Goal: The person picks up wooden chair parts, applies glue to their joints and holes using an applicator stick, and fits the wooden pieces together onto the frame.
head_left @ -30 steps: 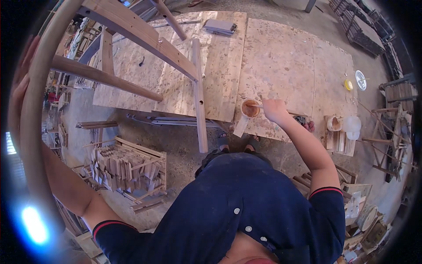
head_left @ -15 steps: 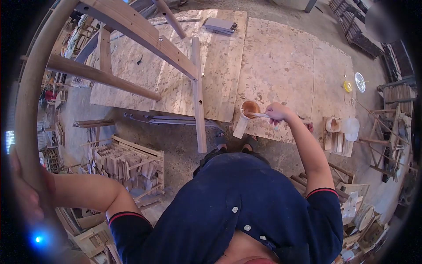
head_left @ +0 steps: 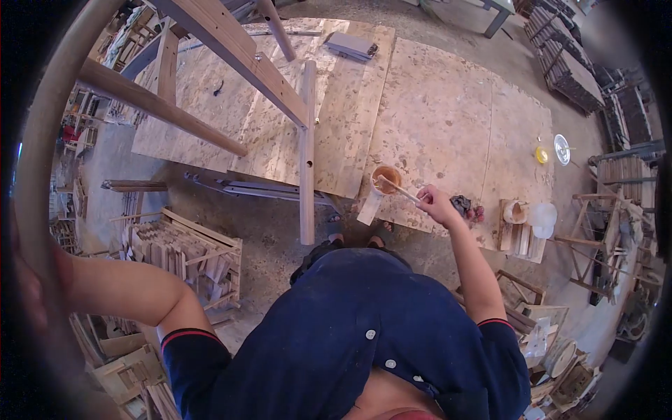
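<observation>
At the far left edge, my left hand [head_left: 29,288] is closed around a curved bar of a wooden chair frame [head_left: 45,161]; its fingers are dim and partly hidden by the wood. The frame's legs and drilled rails reach over the worktable [head_left: 434,105]. My right hand [head_left: 435,206] pinches a thin pale stick [head_left: 404,192] near its upper end. The stick slants down to the left, its other end inside a round pot [head_left: 387,180] of orange-brown paste. Whether that end carries bristles I cannot make out. Under the pot, a pale wood strip [head_left: 369,210] juts past the table edge.
Grey blocks [head_left: 351,45] lie at the table's back. Right of my right hand are a dark bundle with reddish pieces [head_left: 470,208], a second pot [head_left: 516,213] and a translucent container [head_left: 542,218]. A yellow lid [head_left: 541,155] lies farther right. Stacked wood pieces [head_left: 185,255] stand below left.
My right hand has turned, and the stick now slants more steeply into the pot. The whole view has shifted slightly. My left hand stays on the chair frame.
</observation>
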Demonstrator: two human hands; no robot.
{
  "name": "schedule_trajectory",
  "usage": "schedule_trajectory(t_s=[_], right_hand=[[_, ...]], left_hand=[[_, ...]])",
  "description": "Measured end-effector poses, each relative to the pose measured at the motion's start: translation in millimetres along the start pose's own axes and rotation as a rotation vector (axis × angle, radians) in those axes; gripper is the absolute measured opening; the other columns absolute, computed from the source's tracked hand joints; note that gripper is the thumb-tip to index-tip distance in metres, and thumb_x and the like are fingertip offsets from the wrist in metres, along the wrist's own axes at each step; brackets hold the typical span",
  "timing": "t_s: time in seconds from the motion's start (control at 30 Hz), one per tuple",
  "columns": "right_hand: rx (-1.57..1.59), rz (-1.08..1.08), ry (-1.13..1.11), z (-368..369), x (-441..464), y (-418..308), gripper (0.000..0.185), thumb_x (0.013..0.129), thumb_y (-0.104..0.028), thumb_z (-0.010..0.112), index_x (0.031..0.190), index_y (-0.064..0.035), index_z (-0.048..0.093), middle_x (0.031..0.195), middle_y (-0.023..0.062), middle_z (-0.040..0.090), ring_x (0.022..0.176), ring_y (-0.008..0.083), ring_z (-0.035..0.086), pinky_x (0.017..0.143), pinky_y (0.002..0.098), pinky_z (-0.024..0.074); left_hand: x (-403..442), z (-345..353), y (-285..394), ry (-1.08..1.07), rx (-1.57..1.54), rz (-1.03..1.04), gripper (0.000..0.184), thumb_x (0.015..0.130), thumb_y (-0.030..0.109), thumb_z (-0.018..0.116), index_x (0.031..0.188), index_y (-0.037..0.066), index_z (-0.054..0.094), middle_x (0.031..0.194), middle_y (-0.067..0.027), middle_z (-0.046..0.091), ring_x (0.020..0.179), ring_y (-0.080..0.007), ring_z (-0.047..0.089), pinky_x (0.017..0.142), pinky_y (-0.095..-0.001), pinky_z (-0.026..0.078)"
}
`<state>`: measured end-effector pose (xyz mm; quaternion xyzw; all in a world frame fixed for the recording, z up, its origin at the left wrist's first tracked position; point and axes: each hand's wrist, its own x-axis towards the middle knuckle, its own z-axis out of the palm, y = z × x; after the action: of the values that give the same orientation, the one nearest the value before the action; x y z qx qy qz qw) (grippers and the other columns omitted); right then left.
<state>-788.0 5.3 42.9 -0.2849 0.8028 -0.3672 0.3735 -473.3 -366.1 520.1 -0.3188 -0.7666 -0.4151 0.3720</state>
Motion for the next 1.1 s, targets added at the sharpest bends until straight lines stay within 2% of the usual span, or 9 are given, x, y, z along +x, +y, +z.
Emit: schedule_trajectory(t_s=[0.13, 0.23, 0.3, 0.4, 0.63, 0.73, 0.83, 0.97, 1.1], right_hand=[[-0.333, -0.205, 0.339, 18, -5, 2, 0.023, 0.071, -0.012, 0.065, 0.089, -0.0024, 0.053, 0.068, 0.0077, 0.053, 0.064, 0.0155, 0.054, 0.056, 0.0291, 0.0429], [-0.052, -0.142, 0.179, 18, -7, 3, 0.017, 0.079, -0.011, 0.061, 0.089, -0.0016, 0.053, 0.072, 0.0047, 0.057, 0.059, 0.0117, 0.051, 0.053, 0.0244, 0.0416], [0.231, 0.075, 0.053, 17, -15, -5, 0.016, 0.084, -0.015, 0.055, 0.094, -0.0021, 0.052, 0.073, 0.0059, 0.058, 0.054, 0.0122, 0.054, 0.047, 0.024, 0.0431], [0.537, 0.215, -0.055, 19, -19, 0, 0.018, 0.09, -0.018, 0.047, 0.097, -0.0026, 0.051, 0.071, 0.007, 0.059, 0.049, 0.0123, 0.055, 0.043, 0.024, 0.044], [0.725, 0.372, -0.209, 10, -24, -15, 0.021, 0.092, -0.02, 0.042, 0.098, -0.0024, 0.052, 0.07, 0.0074, 0.059, 0.048, 0.0115, 0.054, 0.042, 0.0223, 0.043], [0.61, 0.292, -0.258, 5, -7, -37, 0.02, 0.091, -0.02, 0.045, 0.097, -0.0024, 0.054, 0.071, 0.0069, 0.059, 0.051, 0.012, 0.055, 0.045, 0.0224, 0.0441], [0.103, 0.102, -0.262, 11, 32, -76, 0.022, 0.087, -0.023, 0.052, 0.092, -0.0012, 0.056, 0.07, 0.0069, 0.06, 0.052, 0.0134, 0.056, 0.044, 0.0258, 0.0446], [-0.563, -0.282, -0.148, 41, 85, -147, 0.018, 0.079, -0.017, 0.058, 0.094, -0.007, 0.055, 0.08, 0.0114, 0.059, 0.072, 0.0235, 0.059, 0.063, 0.0343, 0.0476], [-0.811, -0.275, -0.108, 72, 111, -193, 0.017, 0.076, -0.016, 0.06, 0.09, -0.0092, 0.055, 0.09, 0.0124, 0.055, 0.085, 0.0291, 0.057, 0.072, 0.0392, 0.0462]], left_hand=[[-7, -5, -2, 0.035, 0.004, 0.016, 0.032, 0.091, 0.037, 0.029, 0.073, 0.013, 0.041, 0.053, 0.0017, 0.043, 0.051, -0.0113, 0.043, 0.076, -0.0341, 0.031], [-11, -7, -2, 0.079, 0.017, 0.02, 0.033, 0.09, 0.037, 0.029, 0.07, 0.014, 0.042, 0.051, 0.0027, 0.042, 0.052, -0.0117, 0.043, 0.079, -0.0357, 0.03], [-14, 0, -3, 0.193, 0.02, 0.01, 0.035, 0.09, 0.038, 0.028, 0.065, 0.016, 0.038, 0.046, 0.0047, 0.036, 0.047, -0.0111, 0.038, 0.078, -0.0349, 0.03], [-12, -18, -1, 0.008, 0.009, -0.01, 0.036, 0.091, 0.04, 0.028, 0.066, 0.016, 0.04, 0.048, 0.0043, 0.039, 0.05, -0.0114, 0.042, 0.079, -0.0359, 0.03], [-8, -27, -6, -0.163, -0.016, 0.006, 0.035, 0.091, 0.04, 0.028, 0.069, 0.016, 0.042, 0.051, 0.0044, 0.042, 0.054, -0.0116, 0.045, 0.084, -0.038, 0.031], [-2, -19, -3, -0.171, 0.053, -0.014, 0.034, 0.09, 0.038, 0.03, 0.071, 0.015, 0.045, 0.053, 0.0047, 0.043, 0.056, -0.0118, 0.048, 0.085, -0.0361, 0.032], [-5, -17, -6, -0.153, 0.051, -0.043, 0.034, 0.09, 0.038, 0.03, 0.07, 0.015, 0.045, 0.053, 0.0045, 0.044, 0.056, -0.0118, 0.048, 0.085, -0.0359, 0.032], [-13, -15, -7, -0.125, 0.038, -0.074, 0.034, 0.09, 0.038, 0.03, 0.068, 0.016, 0.045, 0.053, 0.0042, 0.045, 0.056, -0.0119, 0.049, 0.085, -0.0356, 0.031], [-19, -15, -7, -0.106, 0.019, -0.123, 0.035, 0.09, 0.038, 0.031, 0.067, 0.016, 0.046, 0.054, 0.0039, 0.046, 0.056, -0.012, 0.05, 0.084, -0.0353, 0.031]])
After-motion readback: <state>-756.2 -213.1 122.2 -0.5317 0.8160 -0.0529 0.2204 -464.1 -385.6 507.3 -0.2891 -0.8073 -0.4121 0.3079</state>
